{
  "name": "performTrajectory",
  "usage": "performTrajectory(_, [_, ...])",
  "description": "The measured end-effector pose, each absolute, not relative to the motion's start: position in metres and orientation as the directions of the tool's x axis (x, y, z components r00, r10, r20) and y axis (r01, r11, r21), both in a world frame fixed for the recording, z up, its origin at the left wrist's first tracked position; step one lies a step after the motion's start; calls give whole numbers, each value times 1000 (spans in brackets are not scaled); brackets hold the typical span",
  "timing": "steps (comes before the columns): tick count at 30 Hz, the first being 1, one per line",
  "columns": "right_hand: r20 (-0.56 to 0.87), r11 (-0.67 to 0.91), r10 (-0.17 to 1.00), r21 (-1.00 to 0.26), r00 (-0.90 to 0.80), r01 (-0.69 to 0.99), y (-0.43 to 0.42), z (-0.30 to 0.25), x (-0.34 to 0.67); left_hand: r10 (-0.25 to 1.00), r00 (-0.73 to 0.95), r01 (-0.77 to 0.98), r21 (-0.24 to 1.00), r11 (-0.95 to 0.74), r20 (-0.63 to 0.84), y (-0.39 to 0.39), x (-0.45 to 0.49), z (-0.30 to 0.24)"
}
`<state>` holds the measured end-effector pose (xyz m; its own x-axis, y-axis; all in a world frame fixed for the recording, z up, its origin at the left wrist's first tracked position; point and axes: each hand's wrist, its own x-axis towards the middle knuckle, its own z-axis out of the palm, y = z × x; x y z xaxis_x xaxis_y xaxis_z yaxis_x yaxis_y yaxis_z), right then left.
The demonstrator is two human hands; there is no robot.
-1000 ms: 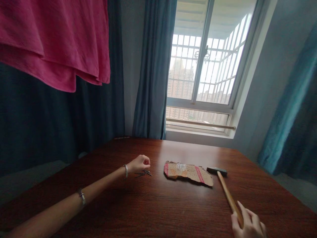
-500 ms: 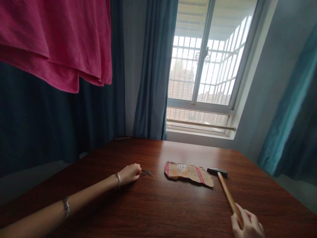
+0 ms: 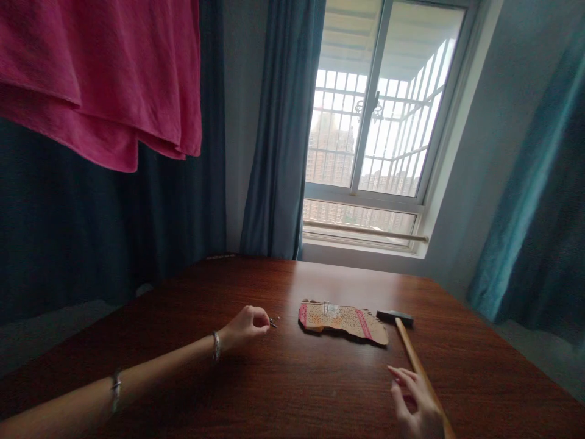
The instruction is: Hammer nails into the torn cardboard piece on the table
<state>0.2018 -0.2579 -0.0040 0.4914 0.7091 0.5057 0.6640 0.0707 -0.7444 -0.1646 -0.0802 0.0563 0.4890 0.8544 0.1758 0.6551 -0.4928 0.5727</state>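
On the brown table, my left hand (image 3: 249, 324) is closed in a pinch on a nail, over a small heap of dark metal nails (image 3: 273, 322) that its fingers partly cover. My right hand (image 3: 417, 399) is open beside the wooden handle of a hammer (image 3: 411, 353), thumb and fingers apart, holding nothing. The hammer lies with its dark head pointing away from me. Between the hands and farther back is a torn, patterned piece of cardboard (image 3: 338, 322). Two thin nails (image 3: 326, 306) stand upright in it near a clear shiny patch.
The wooden table (image 3: 292, 390) reaches back to the wall under a barred window (image 3: 365, 122). Dark blue curtains (image 3: 274, 152) hang at the sides. A pink cloth (image 3: 105, 79) hangs at the upper left.
My right hand has let go of the hammer handle and moved left of it, fingers apart. The left hand has shifted slightly right over the nails, covering more of them.
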Motion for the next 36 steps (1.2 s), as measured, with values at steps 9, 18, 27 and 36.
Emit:
performTrajectory(9, [238,217,965,-961,109,173,-198,41,97,882,456,255,932,-259,120,-118,-76,41])
performTrajectory(18, [238,223,970,-951,45,214,-189,47,91,878,460,186,952,-244,135,-131,-58,31])
performTrajectory(27, [305,263,943,-928,135,266,-134,43,130,901,375,-4,973,-232,217,-88,-46,29])
performTrajectory(36, [428,319,885,-843,182,432,-53,22,158,996,51,-288,956,-60,78,13,-12,38])
